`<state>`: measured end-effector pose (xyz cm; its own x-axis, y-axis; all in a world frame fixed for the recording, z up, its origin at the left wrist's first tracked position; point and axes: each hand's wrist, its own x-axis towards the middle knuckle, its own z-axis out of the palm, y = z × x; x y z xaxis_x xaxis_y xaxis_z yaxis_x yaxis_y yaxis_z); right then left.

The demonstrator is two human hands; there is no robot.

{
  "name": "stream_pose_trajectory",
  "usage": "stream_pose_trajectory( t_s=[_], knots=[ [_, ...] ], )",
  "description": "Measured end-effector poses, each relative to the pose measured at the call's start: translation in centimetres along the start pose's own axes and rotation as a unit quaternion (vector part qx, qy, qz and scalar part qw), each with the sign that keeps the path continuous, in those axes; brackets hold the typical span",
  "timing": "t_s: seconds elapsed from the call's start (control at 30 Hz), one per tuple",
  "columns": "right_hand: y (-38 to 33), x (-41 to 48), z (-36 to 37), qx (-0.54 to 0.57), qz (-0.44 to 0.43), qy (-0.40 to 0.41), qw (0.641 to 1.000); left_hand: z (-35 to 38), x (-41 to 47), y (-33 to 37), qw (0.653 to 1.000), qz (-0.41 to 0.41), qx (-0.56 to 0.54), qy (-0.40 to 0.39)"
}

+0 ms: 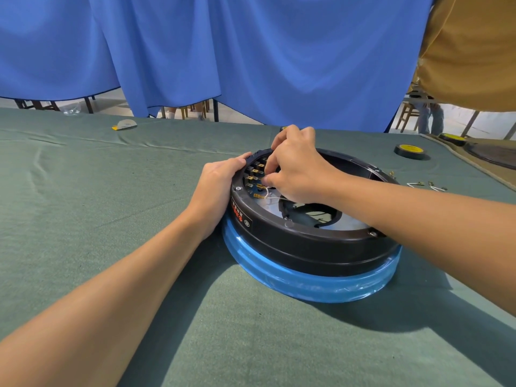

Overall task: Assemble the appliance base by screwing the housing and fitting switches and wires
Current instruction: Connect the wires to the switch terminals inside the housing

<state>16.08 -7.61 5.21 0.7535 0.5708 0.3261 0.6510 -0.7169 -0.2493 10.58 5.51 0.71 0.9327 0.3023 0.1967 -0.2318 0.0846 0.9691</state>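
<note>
A round black appliance base (307,241) with a blue film-wrapped lower rim (293,277) lies upside down on the green table cloth. Inside its left wall sits a row of switches with brass terminals (252,174), and thin white wires (269,195) run from the lowest ones. My left hand (220,185) grips the housing's left rim from outside. My right hand (296,166) reaches over the rim into the housing, fingers curled and pinching at the terminals; what it pinches is hidden under the fingers.
Loose white wires with brass connectors (427,185) lie right of the base. A black tape roll with a yellow core (410,152) stands at the back right, another (452,139) behind it. A blue curtain hangs behind the table. A person in a tan shirt (472,51) stands at the top right.
</note>
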Motion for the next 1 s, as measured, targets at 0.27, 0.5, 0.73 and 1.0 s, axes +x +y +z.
stream_pose_trajectory(
  t_s=[0.27, 0.5, 0.73, 1.0],
  knots=[
    [-0.6, 0.8, 0.1, -0.024, 0.026, -0.008, 0.999, 0.0, 0.0, 0.0, 1.0, 0.004, -0.002, 0.005],
    [-0.9, -0.7, -1.1, -0.092, -0.024, 0.055, 0.994, 0.0, -0.2, 0.0, 0.999, 0.013, 0.013, 0.049],
    [-1.5, -1.8, -0.7, -0.026, -0.018, -0.015, 0.999, 0.1, -0.7, 0.0, 0.994, 0.028, 0.04, 0.099],
    [-0.9, -1.4, -0.8, 0.016, 0.003, -0.026, 1.0, 0.1, -0.6, 0.1, 0.995, -0.015, 0.049, 0.091]
  ],
)
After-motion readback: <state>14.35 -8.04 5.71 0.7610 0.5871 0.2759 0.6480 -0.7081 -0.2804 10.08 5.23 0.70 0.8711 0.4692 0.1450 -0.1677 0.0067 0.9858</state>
